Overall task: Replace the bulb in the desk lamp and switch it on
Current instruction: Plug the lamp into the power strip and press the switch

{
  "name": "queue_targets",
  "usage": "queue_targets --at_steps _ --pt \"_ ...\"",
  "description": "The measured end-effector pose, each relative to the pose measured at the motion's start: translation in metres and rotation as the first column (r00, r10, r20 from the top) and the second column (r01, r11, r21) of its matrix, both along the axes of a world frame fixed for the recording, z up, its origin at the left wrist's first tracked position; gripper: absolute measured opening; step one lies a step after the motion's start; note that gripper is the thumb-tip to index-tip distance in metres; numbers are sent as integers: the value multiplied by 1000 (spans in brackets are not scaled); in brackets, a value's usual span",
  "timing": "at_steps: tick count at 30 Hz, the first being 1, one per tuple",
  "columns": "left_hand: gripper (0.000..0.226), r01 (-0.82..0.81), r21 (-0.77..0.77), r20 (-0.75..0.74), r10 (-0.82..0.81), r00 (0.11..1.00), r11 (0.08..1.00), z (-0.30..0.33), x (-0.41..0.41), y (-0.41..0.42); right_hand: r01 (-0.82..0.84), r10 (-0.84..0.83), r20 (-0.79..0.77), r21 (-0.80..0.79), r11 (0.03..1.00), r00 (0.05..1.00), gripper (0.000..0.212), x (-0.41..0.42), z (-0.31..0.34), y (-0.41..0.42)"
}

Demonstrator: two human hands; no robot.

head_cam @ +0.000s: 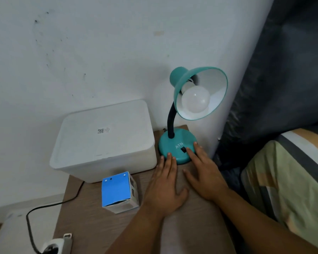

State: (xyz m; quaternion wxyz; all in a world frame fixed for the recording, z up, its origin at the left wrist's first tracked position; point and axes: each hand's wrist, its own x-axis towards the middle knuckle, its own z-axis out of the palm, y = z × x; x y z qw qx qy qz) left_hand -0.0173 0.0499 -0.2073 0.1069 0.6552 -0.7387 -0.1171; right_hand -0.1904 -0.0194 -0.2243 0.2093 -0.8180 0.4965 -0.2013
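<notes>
A teal desk lamp stands at the back right of the wooden table, its round base (174, 143) against the wall corner. Its shade (217, 77) tilts toward me on a black gooseneck, and a white bulb (195, 99) sits in the socket, unlit. My left hand (165, 187) lies flat on the table, fingertips resting on the base's front rim. My right hand (204, 173) is flat too, its index fingertip beside the black switch (183, 149) on the base. Both hands hold nothing. A blue and white bulb box (118, 193) stands left of my left hand.
A white lidded plastic bin (105, 140) fills the back left of the table (191, 226). A black cable (50, 206) runs off the left edge to a white plug (53, 243). Striped bedding (290, 180) lies at the right, with a dark curtain (283, 70) above it.
</notes>
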Motion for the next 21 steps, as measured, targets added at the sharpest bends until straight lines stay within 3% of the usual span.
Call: queue_targets --at_steps 7,21 --pt "103 -1 -13 -14 0 1000 1000 -4 1 -3 -45 39 -105 -58 997 994 78 4 1 -5" --pt "105 -29 -19 -69 28 997 999 2 -1 -1 -15 14 80 18 1000 997 75 5 -3 -4"
